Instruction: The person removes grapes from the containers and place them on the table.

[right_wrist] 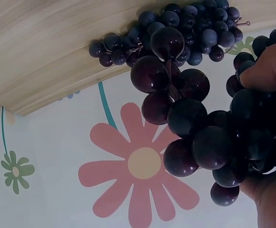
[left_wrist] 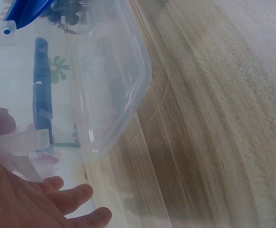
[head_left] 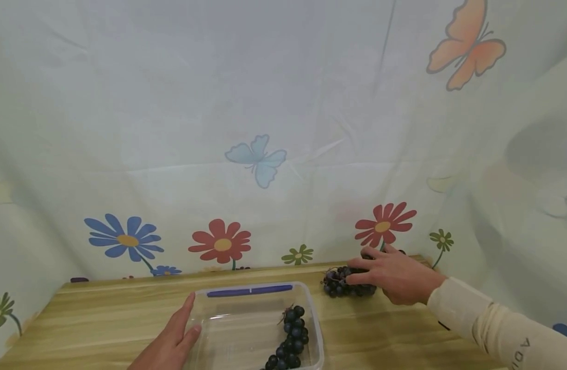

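A bunch of dark grapes (right_wrist: pixel 209 147) is gripped by my right hand (head_left: pixel 399 275), with a finger and the thumb showing around it in the right wrist view. Beside that hand, another dark bunch (head_left: pixel 339 282) lies on the table. My left hand (head_left: pixel 172 336) is at the left side of a clear plastic container (head_left: pixel 316 329), its fingers extended along the wall. In the left wrist view, the fingers (left_wrist: pixel 76 199) spread beside a clear clip flap. Inside the container, at its right side, lies a further bunch of grapes (head_left: pixel 294 334).
The container stands on a wood-grain table (head_left: pixel 126 303) and has a blue strip (head_left: pixel 251 291) along its far rim. Behind the table's far edge hangs a white cloth (head_left: pixel 172 103) printed with flowers and butterflies. Similar cloth hangs at both sides.
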The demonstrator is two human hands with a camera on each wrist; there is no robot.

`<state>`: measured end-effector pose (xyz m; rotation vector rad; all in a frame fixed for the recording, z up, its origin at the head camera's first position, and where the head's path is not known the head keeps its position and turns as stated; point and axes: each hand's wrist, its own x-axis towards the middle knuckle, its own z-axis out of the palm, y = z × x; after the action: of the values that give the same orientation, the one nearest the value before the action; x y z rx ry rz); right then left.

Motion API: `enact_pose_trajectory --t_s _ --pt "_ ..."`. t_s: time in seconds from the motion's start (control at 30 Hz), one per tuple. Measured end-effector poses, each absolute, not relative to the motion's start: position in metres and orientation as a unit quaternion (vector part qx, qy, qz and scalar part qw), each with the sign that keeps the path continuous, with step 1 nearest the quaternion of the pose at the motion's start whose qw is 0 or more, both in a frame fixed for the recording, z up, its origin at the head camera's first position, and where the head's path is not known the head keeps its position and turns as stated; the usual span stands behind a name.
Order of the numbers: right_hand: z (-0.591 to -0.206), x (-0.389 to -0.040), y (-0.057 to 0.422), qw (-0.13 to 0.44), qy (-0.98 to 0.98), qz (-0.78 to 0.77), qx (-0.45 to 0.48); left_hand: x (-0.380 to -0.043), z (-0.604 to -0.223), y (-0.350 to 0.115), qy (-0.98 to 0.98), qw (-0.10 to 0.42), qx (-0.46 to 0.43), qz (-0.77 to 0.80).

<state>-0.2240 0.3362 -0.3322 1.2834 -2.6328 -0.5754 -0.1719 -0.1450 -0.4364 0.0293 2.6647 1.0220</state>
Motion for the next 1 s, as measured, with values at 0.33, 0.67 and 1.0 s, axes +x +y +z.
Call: enact_pose_trajectory --t_s 0.33,0.67,1.0 --pt "-0.331 -0.223 0.336 0.076 -0.883 -0.190 0.423 -0.172 -0.433 -0.144 0.931 0.142 0.005 0.336" --pt "-0.334 -0.224 0.336 0.082 -0.879 -0.197 0.426 -0.172 -0.432 -0.145 0.931 0.150 -0.002 0.332" --pt "-0.341 -0.223 0.339 0.098 -0.873 -0.202 0.434 -0.171 -0.433 -0.145 0.931 0.148 0.005 0.335"
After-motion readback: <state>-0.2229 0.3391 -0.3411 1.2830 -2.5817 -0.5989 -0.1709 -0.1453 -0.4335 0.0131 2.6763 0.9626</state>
